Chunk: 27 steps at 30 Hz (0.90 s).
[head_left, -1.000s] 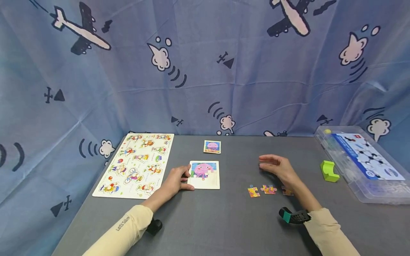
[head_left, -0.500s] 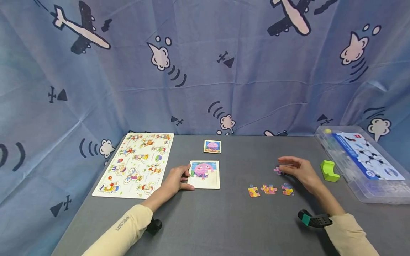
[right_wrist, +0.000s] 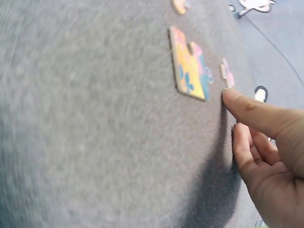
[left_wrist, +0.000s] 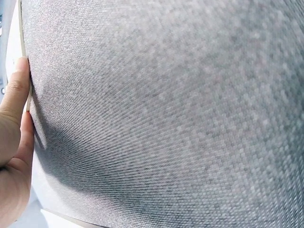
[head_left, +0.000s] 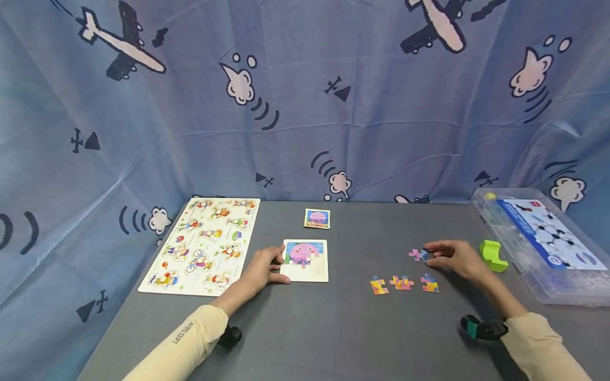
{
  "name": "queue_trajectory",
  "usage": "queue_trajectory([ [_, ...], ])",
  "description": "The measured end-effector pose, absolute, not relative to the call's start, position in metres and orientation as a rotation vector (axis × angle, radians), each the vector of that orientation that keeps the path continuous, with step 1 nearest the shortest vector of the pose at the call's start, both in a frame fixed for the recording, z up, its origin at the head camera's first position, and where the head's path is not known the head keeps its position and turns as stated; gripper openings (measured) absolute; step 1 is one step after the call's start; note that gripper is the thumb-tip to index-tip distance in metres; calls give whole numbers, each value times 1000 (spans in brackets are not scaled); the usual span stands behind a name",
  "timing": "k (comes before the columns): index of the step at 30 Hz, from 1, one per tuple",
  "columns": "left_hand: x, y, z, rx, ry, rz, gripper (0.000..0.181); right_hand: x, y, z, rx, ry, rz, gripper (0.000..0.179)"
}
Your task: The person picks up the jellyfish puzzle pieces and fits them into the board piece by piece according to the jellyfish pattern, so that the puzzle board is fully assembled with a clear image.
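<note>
Our left hand (head_left: pixel 259 269) holds the puzzle board (head_left: pixel 314 271); a pink-blue puzzle piece (head_left: pixel 418 255) is by our right hand (head_left: pixel 457 258), pinched or not, we can't tell.

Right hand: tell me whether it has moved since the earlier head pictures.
Yes: the right hand has moved to the right, closer to the green block.
</note>
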<state>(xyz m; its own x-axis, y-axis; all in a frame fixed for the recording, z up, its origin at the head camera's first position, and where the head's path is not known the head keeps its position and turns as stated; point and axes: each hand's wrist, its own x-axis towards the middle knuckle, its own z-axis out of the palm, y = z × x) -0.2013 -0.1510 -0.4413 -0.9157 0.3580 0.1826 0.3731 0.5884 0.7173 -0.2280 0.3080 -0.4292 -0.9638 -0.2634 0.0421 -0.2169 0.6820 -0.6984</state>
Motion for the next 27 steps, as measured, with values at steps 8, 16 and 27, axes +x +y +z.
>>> queue_trajectory([
  [8,-202,-153,-443,-650,-2766,-1281,43,-234,307,-429,-416,2815,-1089,35],
  [16,-204,-151,-445,-653,-2776,-1244,41,-231,318,-424,-433,2643,-1300,37],
  [27,-208,-151,-445,-684,-2780,-1187,51,-225,311,-412,-83,2154,-1735,25],
])
